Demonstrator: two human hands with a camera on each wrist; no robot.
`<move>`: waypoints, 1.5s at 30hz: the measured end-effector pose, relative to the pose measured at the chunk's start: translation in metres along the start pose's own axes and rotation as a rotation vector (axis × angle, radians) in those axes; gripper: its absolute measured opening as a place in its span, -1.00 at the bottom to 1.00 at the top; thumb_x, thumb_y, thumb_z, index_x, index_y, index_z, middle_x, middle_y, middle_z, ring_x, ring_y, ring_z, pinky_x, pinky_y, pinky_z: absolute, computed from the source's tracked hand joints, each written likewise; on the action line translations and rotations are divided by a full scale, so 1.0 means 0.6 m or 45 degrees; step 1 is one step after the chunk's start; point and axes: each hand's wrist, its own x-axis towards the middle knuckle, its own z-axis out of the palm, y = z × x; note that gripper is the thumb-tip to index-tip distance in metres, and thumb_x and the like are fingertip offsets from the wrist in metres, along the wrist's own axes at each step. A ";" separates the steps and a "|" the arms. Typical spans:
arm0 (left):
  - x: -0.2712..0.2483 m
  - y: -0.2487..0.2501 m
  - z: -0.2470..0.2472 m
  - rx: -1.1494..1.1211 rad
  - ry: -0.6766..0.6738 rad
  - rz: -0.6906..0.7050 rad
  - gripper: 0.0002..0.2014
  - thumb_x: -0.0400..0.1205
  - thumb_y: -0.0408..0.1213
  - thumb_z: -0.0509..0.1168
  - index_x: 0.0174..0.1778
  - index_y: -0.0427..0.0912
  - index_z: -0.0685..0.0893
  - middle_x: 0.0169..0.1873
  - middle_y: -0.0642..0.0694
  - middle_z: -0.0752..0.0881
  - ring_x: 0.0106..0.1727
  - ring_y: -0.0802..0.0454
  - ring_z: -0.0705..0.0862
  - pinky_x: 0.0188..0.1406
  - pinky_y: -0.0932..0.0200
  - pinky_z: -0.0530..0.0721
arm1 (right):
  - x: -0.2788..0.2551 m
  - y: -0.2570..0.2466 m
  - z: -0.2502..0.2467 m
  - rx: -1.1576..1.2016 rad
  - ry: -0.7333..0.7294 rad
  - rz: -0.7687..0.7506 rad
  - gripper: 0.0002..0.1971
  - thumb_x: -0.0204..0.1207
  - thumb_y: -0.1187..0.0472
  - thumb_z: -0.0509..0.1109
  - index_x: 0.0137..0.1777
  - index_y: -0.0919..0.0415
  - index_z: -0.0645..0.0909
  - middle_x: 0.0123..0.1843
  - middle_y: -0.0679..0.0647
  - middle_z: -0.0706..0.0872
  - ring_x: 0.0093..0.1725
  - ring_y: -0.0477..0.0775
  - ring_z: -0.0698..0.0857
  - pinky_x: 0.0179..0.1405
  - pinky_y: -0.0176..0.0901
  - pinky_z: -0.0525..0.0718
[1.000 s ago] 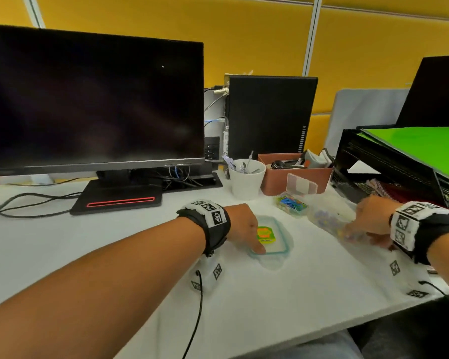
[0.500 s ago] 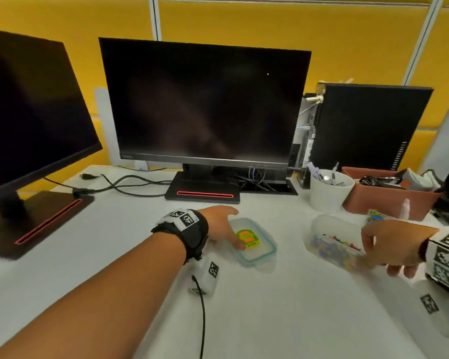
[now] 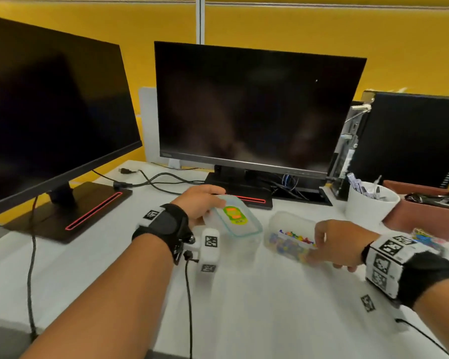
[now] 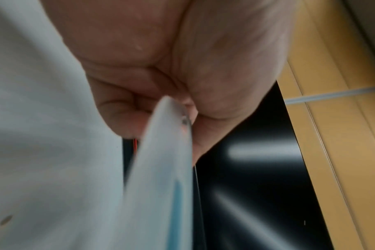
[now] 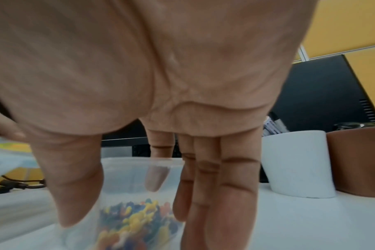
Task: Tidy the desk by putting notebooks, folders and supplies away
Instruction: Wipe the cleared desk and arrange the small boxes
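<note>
While the clear container (image 3: 289, 238) of coloured pins sits tilted at the middle of the white desk (image 3: 270, 320), the right hand (image 3: 341, 246) grips it, thumb on one side and fingers (image 5: 235, 186) on the other. Just beside it, the left hand (image 3: 201, 203) pinches the teal-rimmed lid (image 3: 235, 216), raised off the desk. Behind stand two dark monitors (image 3: 257, 112) and a white cup (image 3: 371, 203).

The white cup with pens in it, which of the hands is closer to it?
Right. The right hand holds the box of pins just in front of the white cup; the left hand holds the lid, farther left.
</note>
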 end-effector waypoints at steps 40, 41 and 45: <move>-0.054 0.014 0.110 0.750 -0.167 0.165 -0.60 0.80 0.06 0.19 0.57 0.19 0.53 0.02 0.20 0.64 -0.15 0.35 0.57 -0.22 0.29 0.60 | 0.014 0.000 0.056 1.141 0.036 0.178 -0.52 0.53 -0.21 0.46 0.01 0.28 0.70 -0.28 0.13 0.77 -0.42 0.11 0.69 -0.29 -0.09 0.64; -0.054 0.015 0.110 0.760 -0.173 0.149 -0.59 0.81 0.06 0.18 0.60 0.20 0.50 -0.02 0.21 0.64 -0.14 0.31 0.60 -0.16 0.21 0.64 | 0.012 0.000 0.057 1.156 0.036 0.165 -0.53 0.53 -0.19 0.47 0.07 0.27 0.68 -0.23 0.15 0.79 -0.41 0.12 0.70 -0.30 -0.08 0.65; -0.041 0.012 0.108 0.769 -0.147 0.041 -0.47 0.81 0.09 0.14 0.73 0.27 0.24 0.11 0.08 0.64 -0.18 0.03 0.63 -0.16 0.12 0.71 | 0.009 -0.006 0.061 1.343 0.055 0.036 -0.60 0.58 0.03 0.55 0.28 0.20 0.56 0.08 0.30 0.82 -0.31 0.18 0.77 -0.19 0.14 0.79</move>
